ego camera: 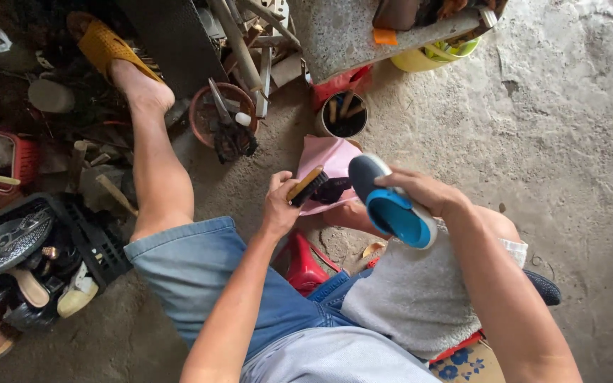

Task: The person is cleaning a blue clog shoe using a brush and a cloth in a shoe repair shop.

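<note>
The left hand (278,202) is closed around a wooden-backed brush (308,186), its dark bristles facing the blue shoe (390,206), which the right hand (420,188) clasps from above over the right knee. Far left, a black crate (94,237) holds worn shoes; between the hands, behind them, lies a pink cloth (331,156), beyond it a pot of sticks (343,115).

Bare grey concrete floor (569,142), round terracotta bowl of metal tools (223,113), cylindrical tin of brushes (343,117), black plastic crate of worn shoes (97,245), red plastic stool (305,266), red basket (26,159) at left
</note>
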